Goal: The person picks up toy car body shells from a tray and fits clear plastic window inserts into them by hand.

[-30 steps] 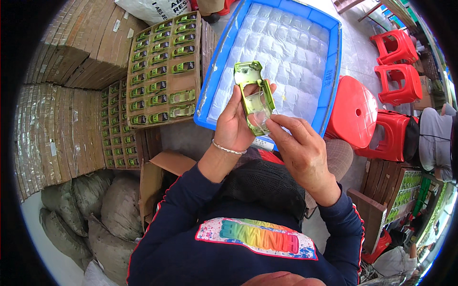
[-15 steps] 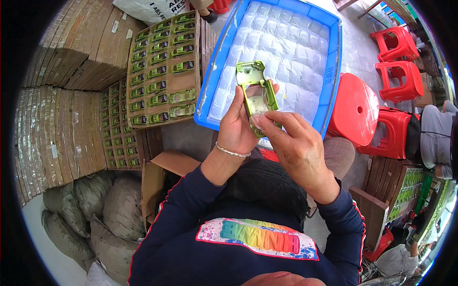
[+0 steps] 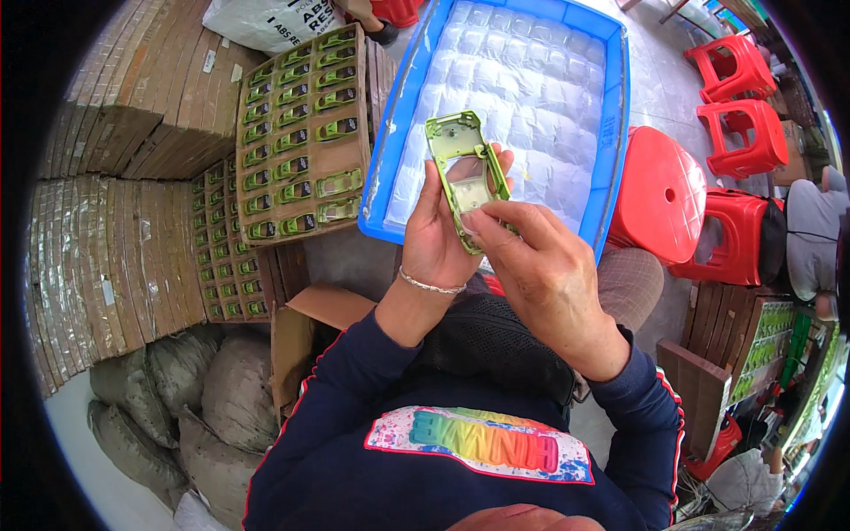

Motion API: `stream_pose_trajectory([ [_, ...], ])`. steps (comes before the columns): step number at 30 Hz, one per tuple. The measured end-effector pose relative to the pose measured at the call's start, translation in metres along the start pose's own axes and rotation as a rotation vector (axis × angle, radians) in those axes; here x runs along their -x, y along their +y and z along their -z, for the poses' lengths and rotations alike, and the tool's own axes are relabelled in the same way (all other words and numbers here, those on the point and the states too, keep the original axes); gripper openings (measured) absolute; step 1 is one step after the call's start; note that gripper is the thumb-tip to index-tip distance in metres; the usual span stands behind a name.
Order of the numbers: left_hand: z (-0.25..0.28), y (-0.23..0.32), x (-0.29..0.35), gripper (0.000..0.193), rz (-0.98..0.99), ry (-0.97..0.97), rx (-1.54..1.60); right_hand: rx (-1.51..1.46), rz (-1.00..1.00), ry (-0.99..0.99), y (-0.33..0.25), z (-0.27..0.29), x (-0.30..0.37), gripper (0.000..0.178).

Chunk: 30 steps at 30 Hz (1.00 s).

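Observation:
A green toy car body shell (image 3: 448, 135), hollow side up, rests in my left hand (image 3: 431, 232), whose fingers and thumb wrap its sides. My right hand (image 3: 547, 270) is closed in a pinch at the shell's near end, with thumb and forefinger inside it. Whether those fingertips hold a small part I cannot make out. Beneath and beyond my hands lies a blue plastic crate (image 3: 382, 199) lined with rows of clear, moulded window pieces (image 3: 549, 99).
Left of the crate, a cardboard tray (image 3: 329, 159) holds rows of green car bodies, beside stacked trays (image 3: 106, 274). Full grey sacks (image 3: 235, 385) and an open carton (image 3: 292, 350) stand lower left. Red stools (image 3: 660, 199) line the right, where another person's grey-clothed leg (image 3: 810, 234) shows.
The car shell has shifted slightly left and tilted a little in my left hand. My right fingertips have moved a bit left with it, still at the near end.

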State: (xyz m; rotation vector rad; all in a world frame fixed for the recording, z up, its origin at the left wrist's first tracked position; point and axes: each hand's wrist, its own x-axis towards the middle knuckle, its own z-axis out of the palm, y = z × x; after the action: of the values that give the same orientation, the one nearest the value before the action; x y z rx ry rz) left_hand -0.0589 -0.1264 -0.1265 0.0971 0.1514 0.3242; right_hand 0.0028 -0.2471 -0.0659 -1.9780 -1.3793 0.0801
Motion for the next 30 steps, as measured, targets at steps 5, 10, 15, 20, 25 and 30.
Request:
stream_pose_trajectory([
  [5, 0.002, 0.002, 0.001, 0.064, 0.003, 0.019, 0.037, 0.037, 0.006, -0.08, -0.003, 0.005, -0.004, 0.033],
  [10, -0.002, 0.003, 0.0, 0.061, 0.011, 0.036, 0.055, 0.067, -0.005, -0.136, -0.006, 0.006, -0.008, 0.037],
  [15, 0.0, 0.004, -0.001, 0.061, 0.016, -0.015, 0.104, 0.033, -0.004, -0.082, -0.007, 0.002, -0.008, 0.034],
  [20, -0.003, 0.006, 0.0, 0.061, 0.009, -0.011, 0.107, 0.059, -0.01, -0.142, -0.01, 0.007, -0.011, 0.034],
  [25, -0.004, 0.004, -0.001, 0.061, 0.006, 0.013, 0.078, 0.058, -0.033, -0.154, -0.007, 0.006, -0.011, 0.034],
  [30, -0.007, 0.004, -0.002, 0.06, -0.005, 0.032, 0.003, 0.042, -0.028, -0.115, -0.006, 0.007, -0.009, 0.036],
])
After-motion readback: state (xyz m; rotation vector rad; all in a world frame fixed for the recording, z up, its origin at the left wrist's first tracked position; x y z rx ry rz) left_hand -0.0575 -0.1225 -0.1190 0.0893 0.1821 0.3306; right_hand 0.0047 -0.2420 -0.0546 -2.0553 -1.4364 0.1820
